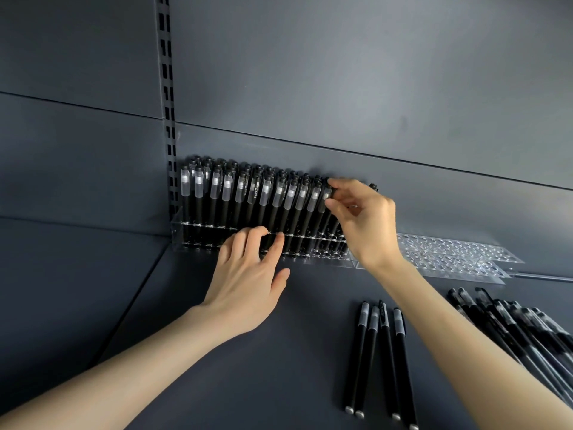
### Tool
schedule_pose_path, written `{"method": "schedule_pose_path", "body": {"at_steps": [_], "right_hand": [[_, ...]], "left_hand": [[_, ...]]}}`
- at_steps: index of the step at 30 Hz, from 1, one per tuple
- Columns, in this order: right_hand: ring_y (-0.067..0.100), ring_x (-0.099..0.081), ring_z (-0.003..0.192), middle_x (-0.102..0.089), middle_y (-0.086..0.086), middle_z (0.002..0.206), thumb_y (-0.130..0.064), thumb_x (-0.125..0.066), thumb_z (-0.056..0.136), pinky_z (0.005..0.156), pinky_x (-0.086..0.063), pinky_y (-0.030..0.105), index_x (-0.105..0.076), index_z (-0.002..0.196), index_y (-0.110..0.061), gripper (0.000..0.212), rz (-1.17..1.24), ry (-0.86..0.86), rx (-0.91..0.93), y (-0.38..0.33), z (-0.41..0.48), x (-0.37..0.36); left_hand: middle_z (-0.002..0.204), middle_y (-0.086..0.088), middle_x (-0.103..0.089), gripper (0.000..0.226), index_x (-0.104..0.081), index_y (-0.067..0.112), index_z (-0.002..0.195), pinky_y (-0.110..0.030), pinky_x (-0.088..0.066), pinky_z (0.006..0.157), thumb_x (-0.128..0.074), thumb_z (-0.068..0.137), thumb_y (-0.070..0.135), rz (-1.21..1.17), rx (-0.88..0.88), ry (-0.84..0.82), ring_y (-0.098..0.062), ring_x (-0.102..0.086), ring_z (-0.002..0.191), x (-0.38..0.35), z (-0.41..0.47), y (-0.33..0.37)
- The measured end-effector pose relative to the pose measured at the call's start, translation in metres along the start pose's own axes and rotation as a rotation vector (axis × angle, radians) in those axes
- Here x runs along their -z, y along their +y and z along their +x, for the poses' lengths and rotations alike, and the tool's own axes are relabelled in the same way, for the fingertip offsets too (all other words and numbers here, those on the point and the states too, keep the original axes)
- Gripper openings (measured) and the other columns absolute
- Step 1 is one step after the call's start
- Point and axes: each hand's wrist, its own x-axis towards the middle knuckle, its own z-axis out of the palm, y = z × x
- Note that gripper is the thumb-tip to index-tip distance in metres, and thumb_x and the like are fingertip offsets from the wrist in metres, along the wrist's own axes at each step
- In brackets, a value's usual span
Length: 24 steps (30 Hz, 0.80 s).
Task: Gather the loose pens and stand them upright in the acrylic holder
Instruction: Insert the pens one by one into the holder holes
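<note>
Wall [341, 72], dark grey, rises on the far side, with a slotted upright [167, 88] at its left. The shelf [263, 367] below is the same grey. The holder [177, 232] sits at the far edge against the wall, just beside the upright. Standing pens [248, 197], black with frosted caps, fill it in rows from its left end nearly to its right. To its right lie clear empty trays [449, 252] with round holes.

A pile [527, 330] of loose pens lies at the near right of the shelf. Four pens [378, 352] lie side by side left of it, caps pointing far.

The left hand [248, 280] rests spread, slightly bent fingers on the holder's front and grasps nothing. The right hand [366, 218] pinches the cap of the end pen [325, 197], rightmost in the front row, between thumb and forefinger. A dark tip shows behind its knuckles, perhaps another pen.
</note>
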Motion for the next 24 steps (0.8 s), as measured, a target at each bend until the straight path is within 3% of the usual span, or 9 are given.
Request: {"method": "schedule_pose_path", "body": {"at_steps": [7, 12, 18, 21, 24], "right_hand": [[0.005, -0.057, 0.070, -0.061, -0.007, 0.079, -0.003, -0.066, 0.085, 0.072, -0.042, 0.002, -0.068, 0.110, -0.011, 0.026, -0.024, 0.005, 0.003, 0.000, -0.002, 0.001], [0.002, -0.055, 0.070, -0.065, 0.001, 0.082, -0.002, -0.065, 0.086, 0.070, -0.042, 0.004, -0.067, 0.114, -0.012, 0.029, -0.029, -0.014, -0.029, 0.001, -0.002, 0.002], [0.019, -0.062, 0.079, -0.066, 0.001, 0.082, -0.004, -0.062, 0.088, 0.080, -0.051, 0.031, -0.065, 0.116, -0.014, 0.030, -0.025, -0.071, -0.033, -0.001, -0.001, 0.001], [0.020, -0.062, 0.079, -0.065, 0.000, 0.082, -0.005, -0.060, 0.090, 0.081, -0.052, 0.038, -0.064, 0.117, -0.015, 0.029, -0.012, -0.098, -0.034, 0.001, 0.000, 0.004], [0.017, -0.062, 0.079, -0.063, -0.006, 0.080, -0.010, -0.060, 0.091, 0.082, -0.051, 0.033, -0.061, 0.119, -0.015, 0.029, 0.000, -0.142, -0.049, 0.003, -0.001, 0.010]], "left_hand": [[0.111, -0.013, -0.055, 0.057, -0.061, 0.009, 0.121, -0.046, -0.049, 0.084, -0.034, 0.085, 0.044, 0.007, -0.001, 0.018, -0.027, -0.045, 0.103, 0.000, -0.001, 0.001], [0.110, -0.013, -0.057, 0.058, -0.063, 0.008, 0.119, -0.046, -0.049, 0.083, -0.033, 0.085, 0.044, 0.041, 0.006, 0.005, -0.029, -0.054, 0.098, 0.003, -0.002, 0.003], [0.109, -0.012, -0.059, 0.058, -0.065, 0.007, 0.115, -0.047, -0.049, 0.084, -0.032, 0.086, 0.045, 0.104, 0.028, -0.087, -0.031, -0.060, 0.094, 0.011, -0.002, 0.006], [0.121, -0.015, -0.055, 0.051, -0.061, 0.005, 0.121, -0.051, -0.042, 0.095, -0.041, 0.092, 0.042, 0.087, 0.043, -0.122, -0.035, -0.056, 0.108, 0.010, -0.005, 0.009], [0.133, -0.016, -0.048, 0.047, -0.055, 0.005, 0.128, -0.052, -0.034, 0.102, -0.051, 0.094, 0.037, 0.063, 0.082, -0.121, -0.036, -0.047, 0.121, 0.011, -0.007, 0.018]]}}
